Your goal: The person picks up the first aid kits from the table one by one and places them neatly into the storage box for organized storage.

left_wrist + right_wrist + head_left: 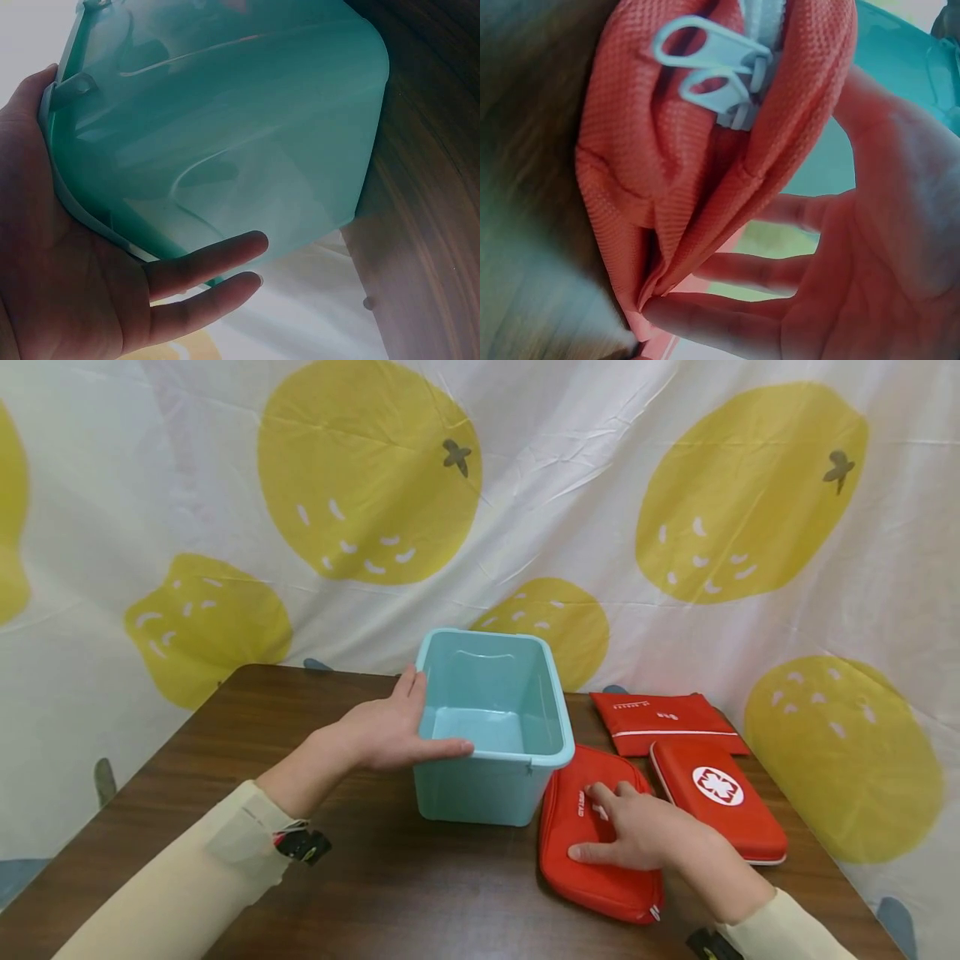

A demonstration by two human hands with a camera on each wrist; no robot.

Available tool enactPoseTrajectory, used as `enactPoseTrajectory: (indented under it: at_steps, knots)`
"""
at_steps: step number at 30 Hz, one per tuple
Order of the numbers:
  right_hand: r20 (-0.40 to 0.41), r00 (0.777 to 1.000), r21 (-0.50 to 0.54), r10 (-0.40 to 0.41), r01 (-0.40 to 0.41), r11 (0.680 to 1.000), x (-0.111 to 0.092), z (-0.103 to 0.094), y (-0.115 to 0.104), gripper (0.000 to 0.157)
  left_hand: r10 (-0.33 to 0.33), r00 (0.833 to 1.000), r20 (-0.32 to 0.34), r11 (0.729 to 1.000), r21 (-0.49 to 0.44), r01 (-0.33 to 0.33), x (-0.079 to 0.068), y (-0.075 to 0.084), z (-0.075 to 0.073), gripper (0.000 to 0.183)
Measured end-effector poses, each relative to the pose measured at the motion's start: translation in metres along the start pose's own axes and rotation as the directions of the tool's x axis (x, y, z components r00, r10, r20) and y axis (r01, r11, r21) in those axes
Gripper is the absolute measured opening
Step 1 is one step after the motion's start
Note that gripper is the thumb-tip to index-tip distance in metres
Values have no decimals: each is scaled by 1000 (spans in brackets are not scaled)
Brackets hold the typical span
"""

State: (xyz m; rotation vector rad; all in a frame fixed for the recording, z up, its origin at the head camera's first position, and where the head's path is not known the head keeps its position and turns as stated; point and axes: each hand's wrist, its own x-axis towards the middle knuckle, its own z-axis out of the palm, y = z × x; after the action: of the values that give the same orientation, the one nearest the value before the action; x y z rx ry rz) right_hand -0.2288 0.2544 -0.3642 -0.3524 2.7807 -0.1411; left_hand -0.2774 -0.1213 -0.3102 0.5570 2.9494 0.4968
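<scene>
Fingers [206,262] of the left hand [382,727] stand straight and spread, reaching along the outside of the bin [476,793]; its thumb lies straight on the near rim and the palm meets the corner. The right hand [645,831] rests on the pouch [562,831], thumb and forefinger apart on the red top. In the right wrist view its other fingers look nearly straight, and one tip touches the pouch's edge.

The pouch lies just right of the bin, partly under the hand, zip pulls [709,49] at its near end. Whether bin and pouch touch is hard to tell. The left thumb is out of sight in the left wrist view; the right thumb is behind the pouch in its own wrist view. Both wrist views are hazy. The sleeves [176,877] run off the bottom edge, and the right strap [712,945] is partly cut off.

Right of the pouch sits a red case [750,822] with a white emblem, its far end covering part of a red packet [652,718]. The table [352,885] is dark, grained wood. Behind it hangs a white cloth [555,510] printed with large yellow fruit.
</scene>
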Motion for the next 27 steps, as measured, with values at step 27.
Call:
enactPoseTrajectory:
  at_steps: [27]
  knots:
    - [-37,999,85,6,-3,996,53,-42,44,95,4,1000,4,1000,-15,-4,-1,0,0,138]
